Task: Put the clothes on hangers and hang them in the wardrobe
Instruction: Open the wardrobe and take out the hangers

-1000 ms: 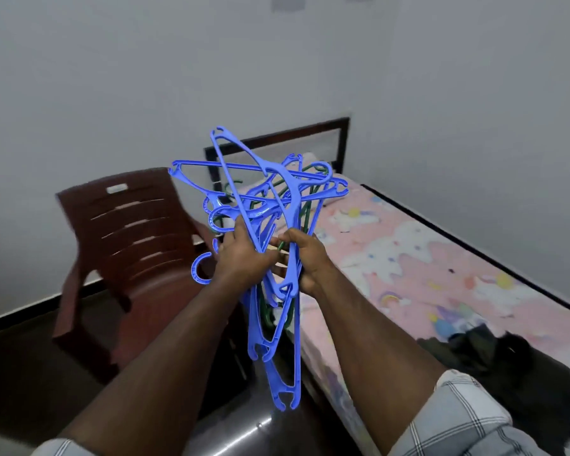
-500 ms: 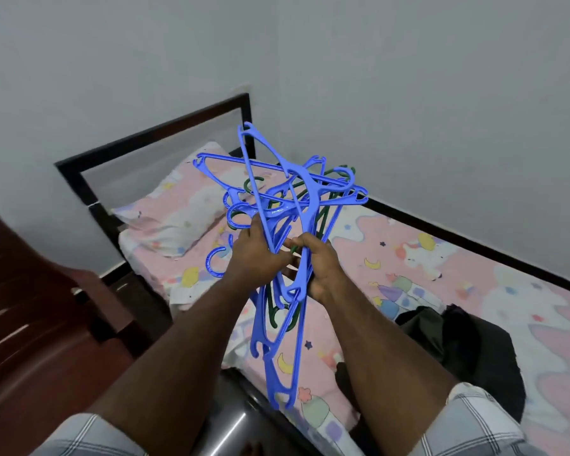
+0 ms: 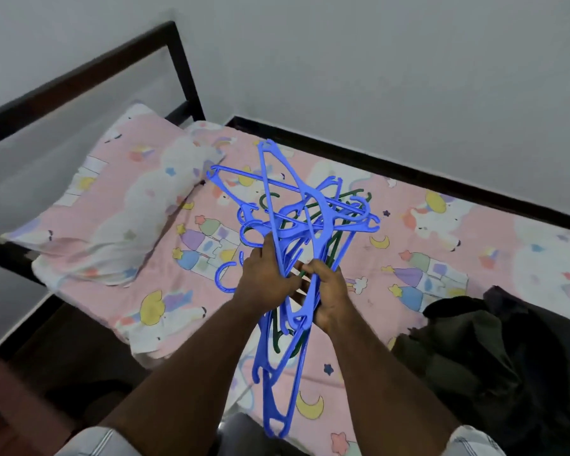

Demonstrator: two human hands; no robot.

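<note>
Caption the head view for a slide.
Both hands, left and right, grip tangled hangers above the bed.

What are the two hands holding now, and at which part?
Both the left hand and the right hand grip a tangled bunch of hangers near its middle, above the bed.

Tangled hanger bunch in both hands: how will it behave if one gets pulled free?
The hanger bunch looks thin, stiff plastic, so probably light. Hooks and arms interlock, so one likely snags and drags others. Both the left hand and right hand grip it; loosening may spill some.
</note>
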